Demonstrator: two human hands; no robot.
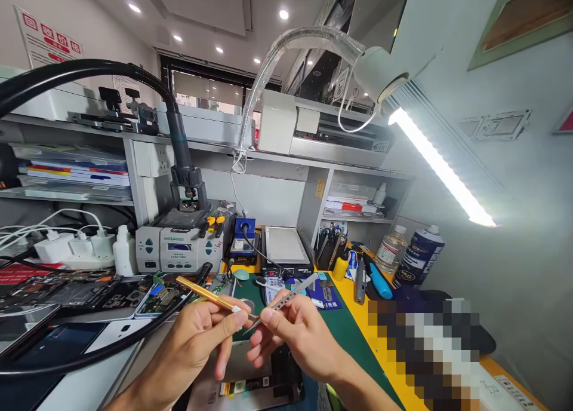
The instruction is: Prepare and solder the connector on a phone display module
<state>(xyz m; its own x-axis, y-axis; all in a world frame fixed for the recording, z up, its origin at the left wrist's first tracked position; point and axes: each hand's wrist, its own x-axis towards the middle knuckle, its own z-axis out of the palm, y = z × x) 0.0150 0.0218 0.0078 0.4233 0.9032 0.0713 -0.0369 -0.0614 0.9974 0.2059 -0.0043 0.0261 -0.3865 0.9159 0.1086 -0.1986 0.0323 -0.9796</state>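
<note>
My left hand [197,333] is closed around a slim gold-coloured, pen-shaped tool [203,291], pinched near its front end between thumb and fingers. My right hand [307,336] grips a pair of silver tweezers [298,291] with holes along the arms. The tweezers' points and the gold tool's front end come together between my hands; whether they touch, I cannot tell. Beneath my hands lies a flat display panel [206,393] with a flex cable [239,386] and small labels on it.
To the left lie opened devices [71,297] and a black hose [134,340]. Behind stand a soldering or hot-air station [176,250] and a flat heating plate [286,244]. Bottles, a spray can [418,255] and a blue-handled tool [379,279] sit right. A bright lamp [443,166] hangs above.
</note>
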